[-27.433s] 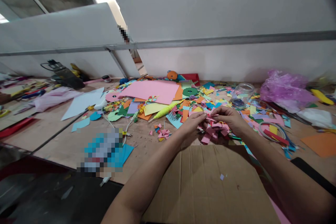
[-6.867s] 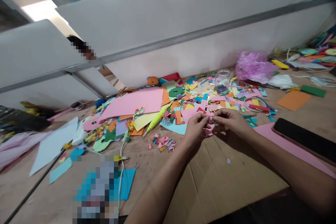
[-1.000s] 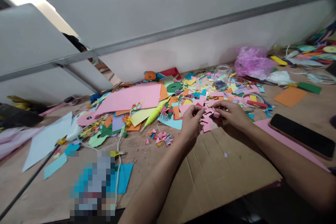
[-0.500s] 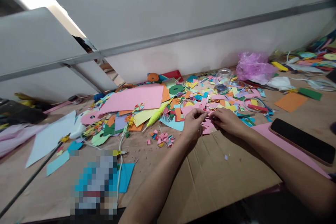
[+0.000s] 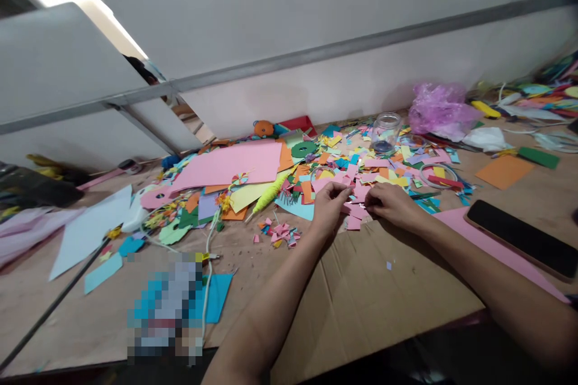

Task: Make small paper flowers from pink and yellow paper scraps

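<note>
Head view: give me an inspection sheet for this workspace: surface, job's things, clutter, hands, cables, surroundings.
Surface: wooden table, with a cardboard sheet at the near edge.
Job's things: pink pieces at the cardboard's far edge, between the hands.
Clutter: coloured scraps spread widely; pink sheet, jar, purple bag, phone.
Hands: left hand and right hand both pinch the pink pieces with the fingers.
Cables: white cable on the table, left of the left arm.
Surroundings: white partitions behind the table.
</note>
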Tool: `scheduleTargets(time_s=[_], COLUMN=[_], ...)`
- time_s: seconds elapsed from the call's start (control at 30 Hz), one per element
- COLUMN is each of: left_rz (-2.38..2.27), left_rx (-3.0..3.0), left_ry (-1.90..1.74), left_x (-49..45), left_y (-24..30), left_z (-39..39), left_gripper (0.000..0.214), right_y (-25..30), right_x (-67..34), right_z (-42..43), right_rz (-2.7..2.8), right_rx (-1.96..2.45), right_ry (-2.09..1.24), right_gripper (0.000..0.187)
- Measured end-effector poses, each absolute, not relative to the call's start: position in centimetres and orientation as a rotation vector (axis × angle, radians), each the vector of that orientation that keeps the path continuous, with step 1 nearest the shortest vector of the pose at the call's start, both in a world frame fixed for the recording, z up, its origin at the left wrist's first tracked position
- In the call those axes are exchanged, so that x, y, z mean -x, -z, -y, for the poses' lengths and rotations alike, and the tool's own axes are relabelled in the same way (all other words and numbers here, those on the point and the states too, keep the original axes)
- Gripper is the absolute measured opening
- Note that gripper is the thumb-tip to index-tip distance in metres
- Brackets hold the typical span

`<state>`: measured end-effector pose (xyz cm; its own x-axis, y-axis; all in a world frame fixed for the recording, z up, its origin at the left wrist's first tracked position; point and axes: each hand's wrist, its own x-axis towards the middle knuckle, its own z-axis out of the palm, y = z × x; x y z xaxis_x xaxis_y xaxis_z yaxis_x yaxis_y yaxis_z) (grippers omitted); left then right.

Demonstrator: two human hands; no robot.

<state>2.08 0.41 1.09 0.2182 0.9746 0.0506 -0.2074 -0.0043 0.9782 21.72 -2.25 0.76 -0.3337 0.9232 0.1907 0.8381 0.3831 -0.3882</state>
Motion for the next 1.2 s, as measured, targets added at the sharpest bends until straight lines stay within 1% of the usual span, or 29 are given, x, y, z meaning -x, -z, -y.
scheduleTargets(time_s=[0.1,0.17,0.4,0.53,0.6,0.7,0.83,0.97,1.03,1.2], left_rz=[-0.884,-0.883,-0.908,-0.908,-0.902,-0.909,-0.915,-0.908,-0.905,-0.914], left_rx=[-1.183,-1.186,-1.19,-1.225,-1.213,-1.197,-1.204,-1.262,-1.303,-1.371], left_ry=[-1.161,-1.162,-1.158,-1.208,-1.222,-1.211,-1.202,-1.187,-1.186,-1.173], left_x=[-2.0,-2.0,-1.9,-1.9,-1.9,-2.0,-2.0,-1.9,-1.9,-2.0], left_y=[-1.0,-0.9,-0.3,-0.5,-0.6,-0.6,-0.5,-0.3,-0.2,-0.1], left_z=[-0.5,-0.6,-0.9,-0.9,-0.9,-0.9,-1.0,-1.1,-1.0,-0.8], left_gripper=[0.028,0.028,0.028,0.025,0.025,0.026,0.029,0.027,0.024,0.022], right_y=[-0.7,-0.7,-0.7,-1.3,-1.7,-2.3,-3.4,-4.5,-4.8,-4.8], right_x=[-21.7,-21.7,-21.6,-22.1,-22.6,-23.3,-23.1,-22.1,-21.7,-21.4], right_z=[2.2,2.1,2.1,2.3,2.3,2.3,2.7,3.5,3.9,4.4], right_rz=[2.251,2.267,2.328,2.244,2.074,1.676,1.224,1.029,0.992,0.985], right_rx=[1.508,1.497,1.559,1.549,1.562,1.556,1.301,1.048,0.989,0.919], right_ry=[-0.31,-0.335,-0.345,-0.356,-0.461,-0.751,-1.11,-1.426,-1.539,-1.598], right_gripper=[0.019,0.022,0.007,0.008,0.01,0.017,0.027,0.035,0.034,0.019])
